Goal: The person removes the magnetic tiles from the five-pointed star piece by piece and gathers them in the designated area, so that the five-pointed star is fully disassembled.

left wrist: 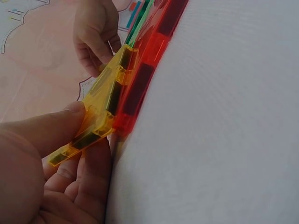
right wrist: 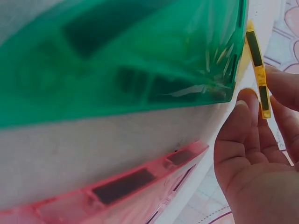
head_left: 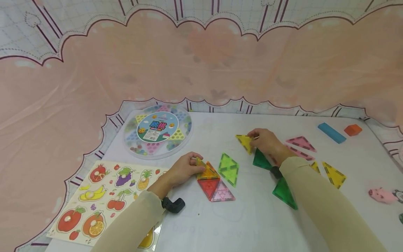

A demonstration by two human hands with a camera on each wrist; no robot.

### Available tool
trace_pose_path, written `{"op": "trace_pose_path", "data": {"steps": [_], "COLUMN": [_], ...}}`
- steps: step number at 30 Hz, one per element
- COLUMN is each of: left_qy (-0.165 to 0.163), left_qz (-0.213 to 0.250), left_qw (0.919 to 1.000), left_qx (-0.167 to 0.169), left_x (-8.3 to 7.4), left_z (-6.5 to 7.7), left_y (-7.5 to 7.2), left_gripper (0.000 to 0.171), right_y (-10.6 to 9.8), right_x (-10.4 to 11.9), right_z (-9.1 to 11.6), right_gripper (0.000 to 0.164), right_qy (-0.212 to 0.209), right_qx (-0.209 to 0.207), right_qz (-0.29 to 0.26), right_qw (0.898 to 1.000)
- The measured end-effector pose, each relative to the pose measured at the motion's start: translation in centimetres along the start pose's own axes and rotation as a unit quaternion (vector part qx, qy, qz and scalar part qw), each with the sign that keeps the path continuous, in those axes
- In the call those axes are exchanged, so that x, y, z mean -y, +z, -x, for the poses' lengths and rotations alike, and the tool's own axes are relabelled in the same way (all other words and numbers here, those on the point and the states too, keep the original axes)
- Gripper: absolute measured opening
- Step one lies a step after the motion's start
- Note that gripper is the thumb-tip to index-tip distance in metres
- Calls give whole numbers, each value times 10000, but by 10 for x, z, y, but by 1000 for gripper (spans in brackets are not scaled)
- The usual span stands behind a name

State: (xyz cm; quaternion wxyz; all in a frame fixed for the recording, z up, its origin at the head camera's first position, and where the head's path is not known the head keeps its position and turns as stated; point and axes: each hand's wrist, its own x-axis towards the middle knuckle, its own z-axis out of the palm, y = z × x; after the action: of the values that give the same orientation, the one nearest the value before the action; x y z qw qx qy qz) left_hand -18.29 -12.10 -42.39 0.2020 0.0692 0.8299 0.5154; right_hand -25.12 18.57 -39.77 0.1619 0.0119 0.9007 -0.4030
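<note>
Between thumb and fingers, my left hand point(head_left: 186, 169) pinches a yellow magnetic triangle tile point(left wrist: 96, 105). That tile is tilted over a red triangle tile point(head_left: 209, 187), with an orange tile point(head_left: 212, 168) partly behind it and a pink triangle tile point(head_left: 223, 193) beside the red one. My right hand point(head_left: 267, 142) pinches another yellow triangle tile point(head_left: 244, 141) by its right side. Below that hand lies a dark green triangle tile point(head_left: 261, 159), large in the right wrist view. Light green triangle tiles point(head_left: 228, 168) lie between the two hands.
Pink tiles point(head_left: 302, 142), a yellow tile point(head_left: 335, 175) and a green tile point(head_left: 284, 194) lie around the right forearm. Farther right are a blue block point(head_left: 332, 132), an orange block point(head_left: 353, 130) and a pink pig figure point(head_left: 381, 195). A round game box point(head_left: 176, 147) and fruit puzzle board point(head_left: 104, 175) lie left.
</note>
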Motion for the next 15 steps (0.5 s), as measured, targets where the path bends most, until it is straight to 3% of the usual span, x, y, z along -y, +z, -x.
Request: {"op": "trace_pose_path", "data": {"steps": [15], "left_qy": [-79], "left_qz": [-232], "left_qw": [9997], "left_qx": [-76], "left_x": [1], "left_z": [-1], "left_y": [-1], "left_gripper": [40], "right_y": [-4], "right_x": [-5], "right_z": [6], "right_gripper": [37], "right_qy": [102], "right_qx": [-223], "right_qz": [398], "right_qw": [9989]}}
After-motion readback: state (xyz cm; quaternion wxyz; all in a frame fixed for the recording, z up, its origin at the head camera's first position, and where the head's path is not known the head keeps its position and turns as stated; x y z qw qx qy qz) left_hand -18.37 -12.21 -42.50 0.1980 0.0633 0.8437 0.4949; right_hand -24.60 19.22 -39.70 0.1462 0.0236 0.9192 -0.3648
